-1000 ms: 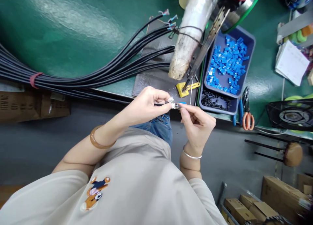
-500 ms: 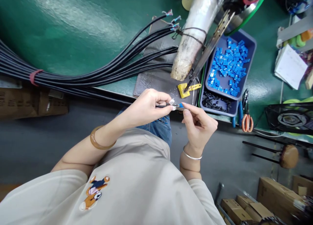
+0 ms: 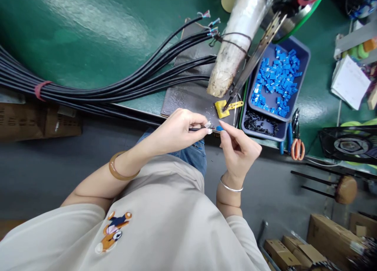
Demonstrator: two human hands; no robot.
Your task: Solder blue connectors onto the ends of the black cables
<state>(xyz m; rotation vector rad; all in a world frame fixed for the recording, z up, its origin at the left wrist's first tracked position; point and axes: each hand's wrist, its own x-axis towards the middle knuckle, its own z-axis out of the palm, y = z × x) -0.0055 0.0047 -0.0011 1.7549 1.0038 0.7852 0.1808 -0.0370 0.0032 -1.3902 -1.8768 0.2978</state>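
Observation:
My left hand (image 3: pixel 182 129) pinches a black cable (image 3: pixel 193 129) near its stripped end, just past the table's front edge. Thin wires show between the fingertips of both hands. Thumb and forefinger of my right hand (image 3: pixel 240 145) are closed on a small blue connector (image 3: pixel 219 128), which meets those wires or lies right against them; the exact contact is too small to tell. Past my hands, a yellow sponge-like piece (image 3: pixel 221 108) sits on a dark mat (image 3: pixel 188 100), under the tip of a slanting metal arm (image 3: pixel 250 68).
Bundled black cables (image 3: pixel 118 93) run along the table at left, tied with a red band (image 3: pixel 39 91). At right, one bin (image 3: pixel 304 63) holds blue connectors, another (image 3: pixel 281 135) small black parts. Orange-handled scissors (image 3: pixel 298 149) and a fan (image 3: pixel 350 144) lie farther right. A wrapped tube (image 3: pixel 232 47) hangs overhead.
Both hands stay almost in place, their grips unchanged. The blue connector shows slightly more between the fingertips. The whole view has shifted slightly.

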